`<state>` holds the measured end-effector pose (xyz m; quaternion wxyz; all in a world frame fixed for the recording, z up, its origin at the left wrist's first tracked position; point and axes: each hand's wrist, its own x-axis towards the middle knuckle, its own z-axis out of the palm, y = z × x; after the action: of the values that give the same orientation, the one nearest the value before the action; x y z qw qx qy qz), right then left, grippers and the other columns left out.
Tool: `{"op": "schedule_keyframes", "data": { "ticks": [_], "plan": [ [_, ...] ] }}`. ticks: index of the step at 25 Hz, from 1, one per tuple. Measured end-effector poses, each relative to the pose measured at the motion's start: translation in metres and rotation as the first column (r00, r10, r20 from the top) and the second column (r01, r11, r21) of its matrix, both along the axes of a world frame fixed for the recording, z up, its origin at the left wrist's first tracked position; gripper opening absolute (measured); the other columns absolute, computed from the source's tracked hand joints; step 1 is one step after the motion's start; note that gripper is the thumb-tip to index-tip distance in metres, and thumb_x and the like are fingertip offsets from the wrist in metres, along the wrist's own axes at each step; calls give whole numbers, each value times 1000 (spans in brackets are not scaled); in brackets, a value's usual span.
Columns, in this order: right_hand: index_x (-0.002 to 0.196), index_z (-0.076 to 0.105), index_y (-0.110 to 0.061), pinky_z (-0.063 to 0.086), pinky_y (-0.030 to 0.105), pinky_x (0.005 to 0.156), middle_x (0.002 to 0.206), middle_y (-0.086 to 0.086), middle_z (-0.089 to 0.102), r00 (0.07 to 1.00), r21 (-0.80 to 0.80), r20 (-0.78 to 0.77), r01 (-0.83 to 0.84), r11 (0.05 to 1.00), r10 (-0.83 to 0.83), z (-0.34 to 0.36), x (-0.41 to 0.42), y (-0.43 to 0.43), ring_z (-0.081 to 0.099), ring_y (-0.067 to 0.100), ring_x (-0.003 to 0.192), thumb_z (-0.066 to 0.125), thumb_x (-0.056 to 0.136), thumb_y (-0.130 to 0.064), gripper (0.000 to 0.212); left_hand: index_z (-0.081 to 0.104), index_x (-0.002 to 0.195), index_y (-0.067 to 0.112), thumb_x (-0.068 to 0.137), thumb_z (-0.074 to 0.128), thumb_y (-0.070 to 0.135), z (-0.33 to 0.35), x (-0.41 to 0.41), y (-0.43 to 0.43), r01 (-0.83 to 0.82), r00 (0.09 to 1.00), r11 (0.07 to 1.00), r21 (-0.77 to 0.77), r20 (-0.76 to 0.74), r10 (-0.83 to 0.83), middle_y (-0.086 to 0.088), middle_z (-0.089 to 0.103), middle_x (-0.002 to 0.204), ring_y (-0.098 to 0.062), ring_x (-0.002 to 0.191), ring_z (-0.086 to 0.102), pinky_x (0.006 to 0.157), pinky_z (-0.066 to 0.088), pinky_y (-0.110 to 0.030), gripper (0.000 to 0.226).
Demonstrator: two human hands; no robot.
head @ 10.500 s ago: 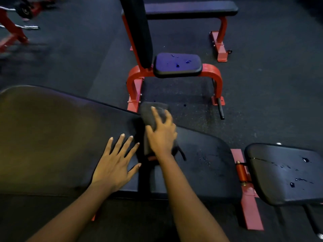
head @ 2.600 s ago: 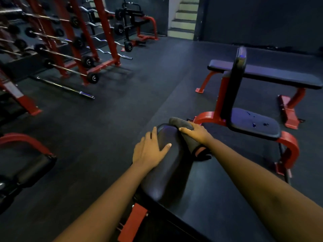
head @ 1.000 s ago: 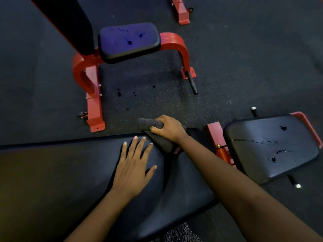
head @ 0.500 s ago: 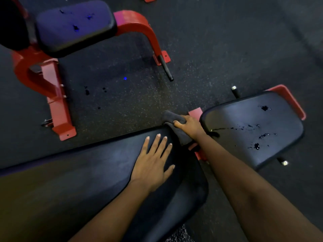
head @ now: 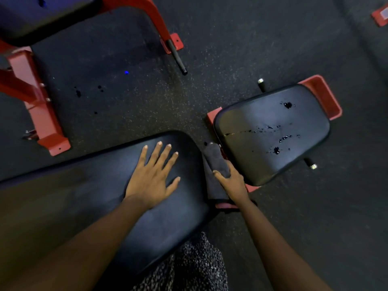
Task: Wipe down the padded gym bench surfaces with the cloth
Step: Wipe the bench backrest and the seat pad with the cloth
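Left hand (head: 154, 177) lies flat, fingers spread, on the back pad (head: 94, 198). Right hand (head: 233, 181) grasps the cloth (head: 214, 162) at centre frame, between back pad and seat pad (head: 270, 131); cloth long axis runs near-vertical in frame.

The long black bench pad (head: 88, 198) bears the left hand (head: 152, 179) flat; the seat pad (head: 270, 133) holds dark droplets (head: 276, 150).

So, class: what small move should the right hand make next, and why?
Probably slide the cloth rightward onto the seat pad. The right hand grips it in the gap beside that pad, which has dark droplets across it; the long pad under the flat left hand shows none.
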<state>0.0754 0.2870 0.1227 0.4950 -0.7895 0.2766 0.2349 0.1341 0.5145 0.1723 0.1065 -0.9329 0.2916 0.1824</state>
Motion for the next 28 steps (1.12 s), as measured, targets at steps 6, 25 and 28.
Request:
{"op": "schedule_keyframes", "data": {
  "ticks": [6, 25, 28],
  "plan": [
    [123, 59, -23, 46, 38, 97, 120, -3, 63, 979, -56, 153, 144, 988, -134, 27, -24, -14, 57, 14, 112, 60, 70, -39, 55, 40, 139, 16, 86, 22, 56, 4, 2, -1, -24, 999, 1000, 13, -38, 24, -11, 38, 147, -29, 140, 26, 113, 12, -53, 69],
    [135, 40, -44, 42, 53, 87, 149, 6, 34, 641, -877, 41, -344, 335, 766, -33, 115, -61, 41, 38, 122, 61, 78, -48, 61, 7, 149, 25, 75, -12, 57, -47, 40, -66, 190, 972, 982, -7, -143, -189, -4, 2, 157, -27, 145, -7, 115, -10, -50, 83],
    [136, 38, -44, 38, 48, 87, 150, 5, 30, 789, -864, 67, -260, 431, 611, -21, 143, -93, 40, 38, 121, 57, 82, -38, 58, 41, 139, 23, 83, 13, 58, -45, 40, -66, 162, 971, 987, 19, -179, -156, -7, 39, 147, -29, 140, 27, 111, 8, -51, 71]
  ]
}}
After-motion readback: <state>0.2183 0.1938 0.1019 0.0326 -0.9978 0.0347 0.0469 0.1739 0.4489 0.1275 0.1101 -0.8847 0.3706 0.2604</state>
